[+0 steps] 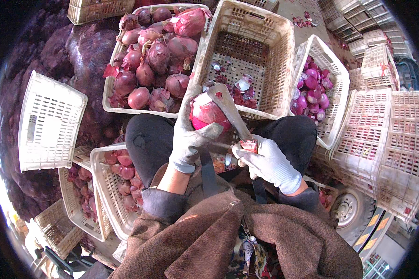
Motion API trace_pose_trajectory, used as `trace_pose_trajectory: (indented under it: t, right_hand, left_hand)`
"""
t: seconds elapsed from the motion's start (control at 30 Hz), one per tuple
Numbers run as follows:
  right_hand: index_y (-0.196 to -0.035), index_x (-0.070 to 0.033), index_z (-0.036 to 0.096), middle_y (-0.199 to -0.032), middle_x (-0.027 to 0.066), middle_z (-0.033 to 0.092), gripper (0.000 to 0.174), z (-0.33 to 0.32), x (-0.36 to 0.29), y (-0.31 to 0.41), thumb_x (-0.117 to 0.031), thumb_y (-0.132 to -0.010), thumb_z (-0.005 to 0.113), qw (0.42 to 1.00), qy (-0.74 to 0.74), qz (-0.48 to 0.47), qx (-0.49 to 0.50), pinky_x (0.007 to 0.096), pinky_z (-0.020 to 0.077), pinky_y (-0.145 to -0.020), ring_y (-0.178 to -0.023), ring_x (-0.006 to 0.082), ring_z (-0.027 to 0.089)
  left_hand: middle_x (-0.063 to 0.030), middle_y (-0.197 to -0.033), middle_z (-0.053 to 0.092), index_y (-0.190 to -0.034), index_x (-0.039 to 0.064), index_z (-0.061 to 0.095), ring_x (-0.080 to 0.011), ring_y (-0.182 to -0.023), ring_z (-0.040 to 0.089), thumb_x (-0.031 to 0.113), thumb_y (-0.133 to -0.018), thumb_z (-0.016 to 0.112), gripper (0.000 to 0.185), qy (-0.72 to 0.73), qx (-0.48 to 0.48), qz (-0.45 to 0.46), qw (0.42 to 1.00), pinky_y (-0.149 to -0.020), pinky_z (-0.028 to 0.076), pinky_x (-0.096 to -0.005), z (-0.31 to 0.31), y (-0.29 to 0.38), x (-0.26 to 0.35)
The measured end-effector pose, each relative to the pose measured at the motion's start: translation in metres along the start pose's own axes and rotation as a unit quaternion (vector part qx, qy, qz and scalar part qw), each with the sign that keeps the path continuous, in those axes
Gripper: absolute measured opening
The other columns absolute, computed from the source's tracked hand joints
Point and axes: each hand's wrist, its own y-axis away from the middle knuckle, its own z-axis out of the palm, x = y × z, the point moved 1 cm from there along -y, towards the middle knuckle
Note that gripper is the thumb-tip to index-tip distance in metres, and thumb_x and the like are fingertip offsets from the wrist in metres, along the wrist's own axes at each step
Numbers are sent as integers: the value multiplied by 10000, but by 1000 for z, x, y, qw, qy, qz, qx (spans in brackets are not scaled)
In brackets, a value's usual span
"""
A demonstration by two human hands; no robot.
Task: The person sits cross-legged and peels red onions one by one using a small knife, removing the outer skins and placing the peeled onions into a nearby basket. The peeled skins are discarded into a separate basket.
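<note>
My left hand (192, 139), in a white work glove, grips a large red onion (206, 113) whose skin is partly off, with bright magenta flesh at its lower side. In my gloved right hand (270, 158) is a knife (232, 113) with a broad metal blade; its handle is mostly hidden by the fingers. The blade lies across the onion's right side, its tip near the top. Beyond my hands stands a plastic crate (282, 69) with loose onion skins (244, 96) on its floor. To its left, a crate (106, 94) is heaped with unpeeled red onions (159, 55).
A crate of peeled onions (312, 78) stands at the right, beside stacked crates (363, 129). Full mesh sacks (56, 45) pile up at the left behind an upturned crate (50, 122). More onion crates (97, 164) sit lower left. A wheel (347, 209) shows lower right.
</note>
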Motion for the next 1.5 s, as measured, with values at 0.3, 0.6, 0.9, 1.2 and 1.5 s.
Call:
trace_pose_trajectory:
  t: [0.3, 0.6, 0.9, 1.2, 1.5]
  right_hand:
    - [-874, -40, 583, -623, -7, 547, 232, 2, 7, -8, -257, -920, 650, 999, -33, 11, -10, 254, 381, -412, -466, 63, 492]
    - [-898, -36, 587, -633, -11, 548, 242, -1, 11, -10, -268, -925, 649, 998, -41, 31, -23, 246, 387, -400, -440, 65, 479]
    - [-908, -37, 583, -673, -6, 569, 188, 24, 29, -29, -216, -931, 636, 994, -90, -67, 19, 244, 413, -414, -470, 64, 502]
    - [-934, -28, 596, -692, 18, 599, 232, 3, 21, -17, -252, -922, 654, 992, -124, -8, -3, 232, 393, -380, -452, 68, 524]
    - [-935, 9, 639, -695, 55, 639, 311, -19, -4, -30, -301, -917, 645, 983, -156, 26, -94, 223, 423, -400, -447, 85, 542]
  left_hand:
    - [-97, -1305, 504, -1420, 42, 346, -205, -1152, 539, 106, -669, 827, 894, 49, 14, -3, 999, -977, 472, -354, 6, 2, -5]
    - [-111, -1351, 475, -1429, 12, 343, -209, -1199, 511, 93, -631, 838, 943, -76, 4, 5, 997, -1003, 448, -345, -6, -4, 8]
    - [-98, -1191, 581, -1375, 59, 410, -231, -1053, 603, 215, -772, 777, 723, 111, 28, -54, 992, -904, 515, -365, -4, -1, -24]
    - [-115, -1260, 546, -1379, 42, 416, -236, -1125, 567, 122, -742, 756, 726, 123, 65, -40, 989, -957, 485, -369, -19, -9, -31]
    - [-135, -1276, 525, -1433, 25, 314, -256, -1144, 561, 263, -667, 826, 952, 146, -64, -102, 982, -971, 477, -396, -5, -6, -8]
